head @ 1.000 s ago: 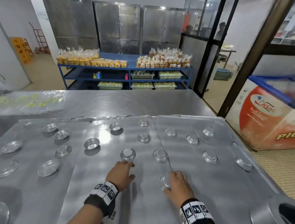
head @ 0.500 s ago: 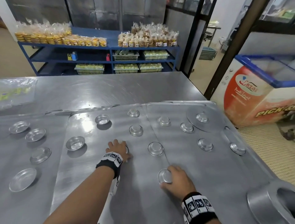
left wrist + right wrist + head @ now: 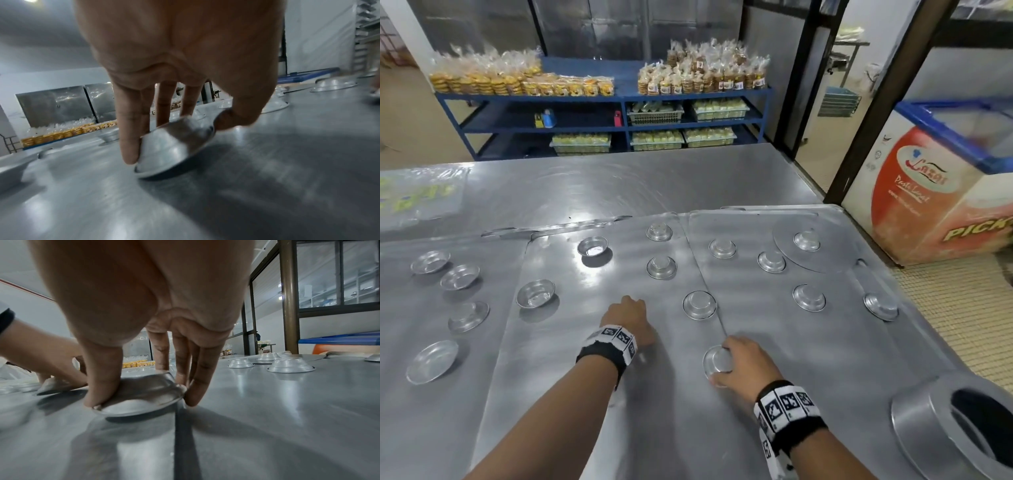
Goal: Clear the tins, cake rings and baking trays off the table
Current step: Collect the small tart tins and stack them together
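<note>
The left grip [image 3: 164, 129] pinches an upturned tin [image 3: 174, 146], one edge tilted off the baking tray [image 3: 585, 342]. The right grip [image 3: 144, 386] clasps another tin [image 3: 139, 394] likewise. More tins dot the worktop [image 3: 619, 185].

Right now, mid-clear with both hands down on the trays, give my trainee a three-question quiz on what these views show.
1. True or false: the left hand grips an upside-down tin tilted off the baking tray.
2. What does the right hand hold? A) a cake ring B) a small tin C) a bag of biscuits
3. Fill in: the large cake ring lies at the table's near ______ corner.

Key
1. True: fingers and thumb pinch its rim, one edge raised.
2. B: its small tin is pinched between thumb and fingers, beside the seam between trays.
3. Right.
</note>
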Tool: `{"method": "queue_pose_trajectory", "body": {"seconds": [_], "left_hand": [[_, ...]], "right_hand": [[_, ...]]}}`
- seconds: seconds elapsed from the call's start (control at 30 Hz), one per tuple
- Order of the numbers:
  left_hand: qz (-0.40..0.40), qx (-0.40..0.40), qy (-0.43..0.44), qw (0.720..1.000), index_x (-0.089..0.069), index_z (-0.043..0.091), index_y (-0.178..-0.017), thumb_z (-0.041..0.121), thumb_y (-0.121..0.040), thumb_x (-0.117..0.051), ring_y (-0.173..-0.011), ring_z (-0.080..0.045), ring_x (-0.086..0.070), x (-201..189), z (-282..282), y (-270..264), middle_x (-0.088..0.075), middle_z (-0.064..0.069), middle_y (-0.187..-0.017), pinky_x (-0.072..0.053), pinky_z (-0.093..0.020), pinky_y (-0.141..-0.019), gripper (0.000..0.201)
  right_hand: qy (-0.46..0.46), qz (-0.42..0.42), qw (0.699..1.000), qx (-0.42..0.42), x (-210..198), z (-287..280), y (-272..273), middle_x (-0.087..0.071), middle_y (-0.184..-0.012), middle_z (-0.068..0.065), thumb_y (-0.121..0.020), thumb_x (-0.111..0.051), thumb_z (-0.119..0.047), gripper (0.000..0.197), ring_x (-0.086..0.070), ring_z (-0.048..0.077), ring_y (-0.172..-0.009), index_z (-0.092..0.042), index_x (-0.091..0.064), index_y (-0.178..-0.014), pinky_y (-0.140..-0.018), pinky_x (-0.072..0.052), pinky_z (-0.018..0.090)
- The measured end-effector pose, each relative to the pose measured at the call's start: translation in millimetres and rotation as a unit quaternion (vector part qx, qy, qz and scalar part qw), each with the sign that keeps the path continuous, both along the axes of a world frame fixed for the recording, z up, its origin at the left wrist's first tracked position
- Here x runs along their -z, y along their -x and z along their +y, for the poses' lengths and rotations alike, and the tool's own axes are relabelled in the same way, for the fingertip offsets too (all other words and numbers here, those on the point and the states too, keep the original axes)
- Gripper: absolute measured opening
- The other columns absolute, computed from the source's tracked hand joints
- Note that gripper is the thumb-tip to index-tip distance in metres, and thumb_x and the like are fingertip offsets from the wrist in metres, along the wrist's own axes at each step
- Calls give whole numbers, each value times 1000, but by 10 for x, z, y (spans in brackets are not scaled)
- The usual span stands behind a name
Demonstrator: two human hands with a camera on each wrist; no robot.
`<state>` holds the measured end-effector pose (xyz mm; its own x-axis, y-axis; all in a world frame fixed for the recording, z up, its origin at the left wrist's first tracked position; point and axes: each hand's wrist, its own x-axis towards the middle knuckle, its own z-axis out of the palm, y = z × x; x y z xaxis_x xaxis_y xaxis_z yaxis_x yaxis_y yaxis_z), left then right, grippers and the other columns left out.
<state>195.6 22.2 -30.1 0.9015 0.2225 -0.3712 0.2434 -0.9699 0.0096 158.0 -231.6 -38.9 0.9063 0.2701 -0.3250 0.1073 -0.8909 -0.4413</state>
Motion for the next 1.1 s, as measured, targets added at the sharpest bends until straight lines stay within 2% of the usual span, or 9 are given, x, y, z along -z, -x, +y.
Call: {"method": "queue_pose_trajectory", "body": {"seconds": [0.13, 0.23, 0.3, 0.37, 0.47, 0.6, 0.8, 0.87, 1.1], "left_hand": [[-74, -13, 51, 996, -56, 15, -114, 44, -91, -44, -102, -32, -59, -169, -144, 257, -56, -9, -112, -44, -35, -76, 39], [-134, -72, 191, 970, -63, 18, -87, 44, -85, -34, -83, -32, -62, -257, -253, 500, -65, -6, -85, -47, -32, -69, 39], [-162, -126, 325, 923, -68, 18, -74, 39, -84, -32, -81, -30, -65, -315, -342, 689, -70, -4, -76, -50, -28, -65, 43], [-157, -194, 457, 854, -75, 14, -77, 27, -96, -37, -86, -31, -68, -354, -451, 867, -73, -6, -81, -55, -25, -60, 44], [-118, -270, 582, 758, -75, 4, -89, 12, -100, -45, -92, -42, -67, -375, -590, 1114, -69, -18, -99, -60, -50, -56, 33], [-109, -303, 652, 686, -68, 0, -103, 6, -100, -52, -81, -48, -71, -388, -768, 1389, -67, -31, -107, -61, -51, -63, 18], [-125, -318, 720, 604, -65, -2, -112, 34, -105, -50, -82, -31, -71, -400, -947, 1618, -71, -21, -94, -61, -54, -80, 40], [-121, -318, 732, 590, -64, -1, -115, 37, -103, -51, -80, -31, -67, -387, -958, 1637, -70, -21, -92, -60, -50, -78, 42], [-148, -305, 716, 611, -58, 0, -119, 5, -94, -64, -84, -31, -70, -238, -871, 1669, -71, -21, -98, -59, -41, -72, 27]], "right_hand": [[-39, -21, 999, -5, -60, -115, 16, -56, -122, -1, -68, -80, -50, 69, -58, 20, -112, -23, -54, -126, -92, -48, 30], [-69, -49, 996, -8, -173, -159, 45, -53, -125, -1, -71, -78, -50, 75, -57, 21, -115, -23, -49, -134, -95, -47, 30], [-95, -73, 993, -13, -262, -185, 70, -52, -122, -3, -71, -77, -52, 76, -57, 20, -113, -27, -48, -136, -95, -46, 28], [-125, -102, 987, -22, -359, -200, 110, -50, -120, -5, -71, -78, -50, 72, -56, 16, -111, -30, -50, -134, -94, -46, 24], [-180, -148, 972, -34, -493, -198, 223, -44, -121, -10, -69, -81, -44, 67, -55, 8, -106, -32, -51, -128, -91, -43, 17], [-296, -182, 936, -58, -578, -151, 420, -42, -116, -18, -65, -86, -39, 64, -55, -2, -103, -35, -48, -116, -88, -43, 7], [-395, -147, 899, -116, -531, -35, 612, -55, -119, -12, -64, -87, -26, 61, -63, 9, -110, -26, -52, -113, -95, -53, 24], [-394, -129, 901, -129, -485, -10, 637, -57, -120, -14, -64, -87, -25, 61, -62, 7, -112, -25, -52, -115, -96, -52, 25], [-348, -60, 925, -143, -353, 82, 658, -61, -123, -22, -68, -83, -40, 65, -61, 0, -114, -38, -51, -124, -99, -51, 27]]}}
